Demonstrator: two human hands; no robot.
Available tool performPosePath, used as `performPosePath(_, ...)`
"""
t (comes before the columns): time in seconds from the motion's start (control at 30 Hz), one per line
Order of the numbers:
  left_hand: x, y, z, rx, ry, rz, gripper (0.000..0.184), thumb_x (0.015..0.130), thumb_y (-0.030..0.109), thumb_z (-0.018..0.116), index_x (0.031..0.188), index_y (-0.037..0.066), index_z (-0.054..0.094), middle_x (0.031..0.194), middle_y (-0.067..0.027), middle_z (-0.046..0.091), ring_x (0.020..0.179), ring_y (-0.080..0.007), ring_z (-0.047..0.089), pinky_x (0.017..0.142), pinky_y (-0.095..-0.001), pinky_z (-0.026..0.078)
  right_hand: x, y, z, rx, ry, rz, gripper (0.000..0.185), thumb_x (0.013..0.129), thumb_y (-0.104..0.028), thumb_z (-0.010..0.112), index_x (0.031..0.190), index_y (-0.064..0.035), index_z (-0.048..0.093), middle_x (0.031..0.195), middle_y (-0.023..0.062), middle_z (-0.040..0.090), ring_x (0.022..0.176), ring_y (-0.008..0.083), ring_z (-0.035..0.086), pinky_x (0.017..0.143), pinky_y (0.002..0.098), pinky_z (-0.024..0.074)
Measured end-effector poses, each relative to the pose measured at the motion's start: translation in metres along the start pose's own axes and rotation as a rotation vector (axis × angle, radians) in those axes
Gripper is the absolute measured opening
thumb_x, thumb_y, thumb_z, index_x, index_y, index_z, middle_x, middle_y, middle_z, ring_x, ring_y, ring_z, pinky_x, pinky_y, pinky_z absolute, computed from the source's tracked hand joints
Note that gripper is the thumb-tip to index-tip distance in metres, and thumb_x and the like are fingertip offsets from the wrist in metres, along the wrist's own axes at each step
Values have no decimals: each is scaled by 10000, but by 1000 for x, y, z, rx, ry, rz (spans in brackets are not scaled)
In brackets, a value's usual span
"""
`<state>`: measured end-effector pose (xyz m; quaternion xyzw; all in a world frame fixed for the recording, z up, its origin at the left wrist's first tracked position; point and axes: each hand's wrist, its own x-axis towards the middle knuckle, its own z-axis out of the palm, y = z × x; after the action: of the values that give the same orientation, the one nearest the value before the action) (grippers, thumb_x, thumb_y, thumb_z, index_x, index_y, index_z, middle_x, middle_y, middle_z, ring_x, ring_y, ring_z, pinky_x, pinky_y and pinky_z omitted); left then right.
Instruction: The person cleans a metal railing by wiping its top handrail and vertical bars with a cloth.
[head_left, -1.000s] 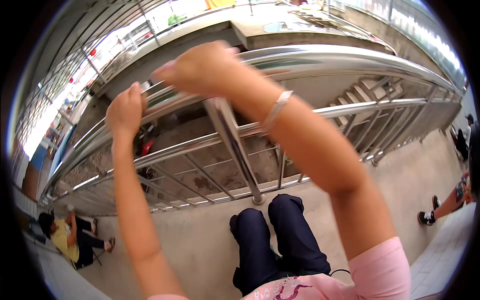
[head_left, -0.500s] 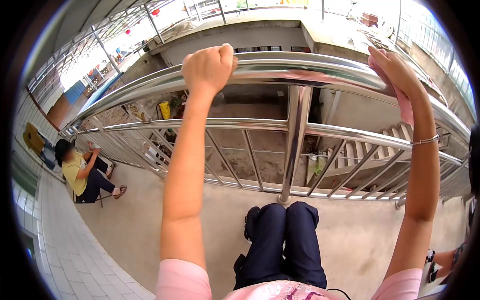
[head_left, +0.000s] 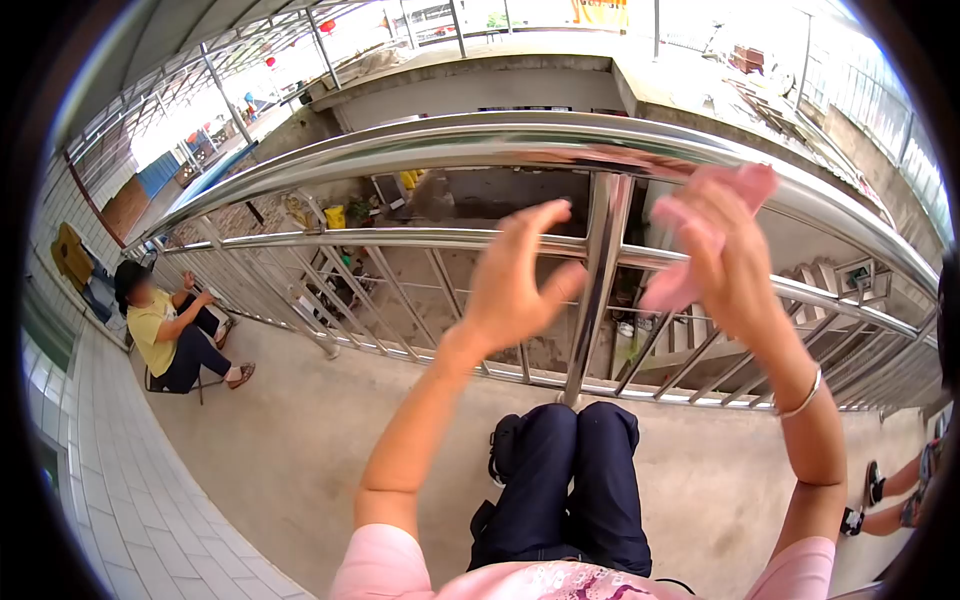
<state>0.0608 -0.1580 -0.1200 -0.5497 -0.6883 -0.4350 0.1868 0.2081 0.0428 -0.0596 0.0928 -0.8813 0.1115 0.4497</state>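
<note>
The hands [head_left: 508, 298] have drawn closer, the right [head_left: 735, 265] holding pink cloth [head_left: 672, 290].

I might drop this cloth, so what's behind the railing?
Behind the railing are steps, something yellow and ground below. What's directly behind your right hand and cloth is hidden.

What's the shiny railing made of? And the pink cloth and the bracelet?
The railing looks like polished metal, maybe stainless steel: it's silvery with mirror-like reflections. The pink cloth seems to be soft, matte fabric, since it crumples in the right hand; blur hides which fabric. The bracelet may be smooth metal, as it's thin, pale and slightly shiny, but plastic is possible.
</note>
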Motion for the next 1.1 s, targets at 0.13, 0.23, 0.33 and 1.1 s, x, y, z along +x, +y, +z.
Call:
performPosePath(0.13,-27,36,17,-581,-57,-54,527,895,362,642,1278,26,506,1193,-140,613,1124,-271,570,932,-381,459,5,-44,25,-33,-107,-239,240,862,-269,628,768,-49,623,672,101,594,693,304,589,799,370,469)
performPosePath(0.23,-36,39,0,-578,-405,-391,364,933,277,597,1175,4,577,1032,-121,663,972,-234,627,819,-356,489,7,-45,33,-98,-98,-246,248,857,-274,638,748,-52,614,634,94,562,677,286,581,752,367,469)
performPosePath(0.33,-44,32,-7,-220,-38,-256,268,1002,212,496,1124,-2,602,912,-78,663,831,-155,619,727,-346,482,5,-41,41,-82,-87,-204,255,860,-291,644,793,-47,608,763,102,590,737,289,582,702,364,465)
performPosePath(1.1,159,-116,-108,563,1,-438,357,937,381,529,1065,85,680,1050,-87,705,955,-228,661,875,-332,475,81,96,21,-573,97,-67,399,977,-394,485,900,-68,702,973,71,678,888,263,630,873,386,463)
